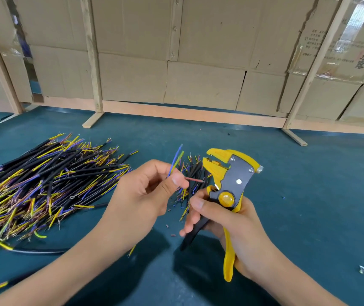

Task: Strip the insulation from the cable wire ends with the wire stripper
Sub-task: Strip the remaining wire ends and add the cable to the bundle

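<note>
Above the blue-green table (309, 195), head view, I see both hands raised mid-frame. Left hand (141, 193): thumb and fingers curled, pinching a cable's wire ends; the red wire (193, 179) pokes right toward the wire stripper (231, 184), tip just short of its jaws, while the blue wire (175, 159) and yellow-green wire (179, 160) fan upward. Right hand (227, 219): fingers wrapped round the stripper's handles, yellow handle (229, 257) in the palm, black handle (195, 231) under the fingertips; jaws stand apart, pointing up-left. Behind the hands, a small bundle of black cables (193, 173) lies on the table. Left side: large pile of cables (44, 184), black sheaths w/ yellow and blue ends. Insulation bits (173, 234) scattered near the hands. Rear: cardboard wall (198, 62) on wooden frame.
</note>
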`<act>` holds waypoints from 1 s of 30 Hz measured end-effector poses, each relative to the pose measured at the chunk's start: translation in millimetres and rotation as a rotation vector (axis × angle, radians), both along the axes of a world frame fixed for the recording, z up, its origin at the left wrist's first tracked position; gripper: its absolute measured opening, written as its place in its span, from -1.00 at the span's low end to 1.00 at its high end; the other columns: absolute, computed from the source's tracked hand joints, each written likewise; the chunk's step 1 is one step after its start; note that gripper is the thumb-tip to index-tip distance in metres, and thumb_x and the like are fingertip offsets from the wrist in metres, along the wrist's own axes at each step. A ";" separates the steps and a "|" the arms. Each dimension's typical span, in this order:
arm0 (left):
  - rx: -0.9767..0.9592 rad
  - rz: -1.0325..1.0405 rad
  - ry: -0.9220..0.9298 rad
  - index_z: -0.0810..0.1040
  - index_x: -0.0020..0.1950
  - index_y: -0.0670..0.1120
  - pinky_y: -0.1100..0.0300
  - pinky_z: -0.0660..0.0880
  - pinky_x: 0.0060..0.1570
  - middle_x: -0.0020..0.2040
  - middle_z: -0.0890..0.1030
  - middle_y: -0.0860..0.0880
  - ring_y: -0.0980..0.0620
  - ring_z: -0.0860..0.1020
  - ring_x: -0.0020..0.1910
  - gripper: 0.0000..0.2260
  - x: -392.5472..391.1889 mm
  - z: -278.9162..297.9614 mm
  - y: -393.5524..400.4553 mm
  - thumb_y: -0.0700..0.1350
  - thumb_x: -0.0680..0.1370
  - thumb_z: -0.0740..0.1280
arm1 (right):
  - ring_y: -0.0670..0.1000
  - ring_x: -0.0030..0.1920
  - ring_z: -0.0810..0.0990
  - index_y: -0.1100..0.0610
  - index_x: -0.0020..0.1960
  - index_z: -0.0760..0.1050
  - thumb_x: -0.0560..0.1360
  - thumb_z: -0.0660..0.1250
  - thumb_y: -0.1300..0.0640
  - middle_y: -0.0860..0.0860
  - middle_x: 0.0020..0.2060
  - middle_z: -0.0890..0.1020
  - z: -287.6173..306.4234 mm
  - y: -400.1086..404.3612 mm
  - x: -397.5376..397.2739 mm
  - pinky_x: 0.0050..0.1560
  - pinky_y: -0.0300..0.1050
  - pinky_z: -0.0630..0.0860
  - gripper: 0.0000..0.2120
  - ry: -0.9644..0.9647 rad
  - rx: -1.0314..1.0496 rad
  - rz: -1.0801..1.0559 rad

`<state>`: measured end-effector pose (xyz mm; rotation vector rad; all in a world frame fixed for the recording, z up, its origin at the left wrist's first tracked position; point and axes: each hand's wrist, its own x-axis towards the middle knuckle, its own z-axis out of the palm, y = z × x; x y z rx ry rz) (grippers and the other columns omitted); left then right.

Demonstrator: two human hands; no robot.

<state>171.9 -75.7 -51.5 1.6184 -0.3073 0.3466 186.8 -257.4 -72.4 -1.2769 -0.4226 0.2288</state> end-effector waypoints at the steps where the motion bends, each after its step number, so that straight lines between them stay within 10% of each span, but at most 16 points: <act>1: -0.021 0.006 -0.006 0.65 -0.11 -0.06 0.32 0.29 -0.46 -0.37 0.53 -0.08 0.06 0.29 -0.50 -0.83 0.9 0.7 1.5 0.03 0.54 0.41 | 0.26 -0.31 0.60 0.25 -0.15 0.57 0.46 0.48 0.15 0.24 -0.32 0.55 -0.8 0.6 -0.5 -0.13 0.24 0.60 -0.83 0.024 0.018 0.054; 18: 0.128 -0.036 -0.144 0.66 0.03 -0.12 0.53 0.30 -0.42 -0.33 0.62 0.25 0.25 0.39 -0.49 -0.85 4.3 10.0 15.8 -0.12 0.61 0.30 | 0.18 -0.30 0.58 0.30 -0.10 0.53 0.49 0.47 0.15 0.19 -0.33 0.54 -5.0 1.7 -0.5 -0.08 0.24 0.56 -0.78 0.146 0.096 0.409; 30: 0.098 0.006 -0.088 0.65 -0.07 0.03 0.44 0.30 -0.44 -0.29 0.67 0.10 0.19 0.35 -0.48 -0.87 0.7 7.1 12.1 -0.01 0.56 0.32 | 0.17 -0.29 0.63 0.25 -0.09 0.56 0.52 0.44 0.12 0.14 -0.31 0.60 -8.8 -1.6 1.9 -0.06 0.43 0.47 -0.81 0.058 0.034 0.415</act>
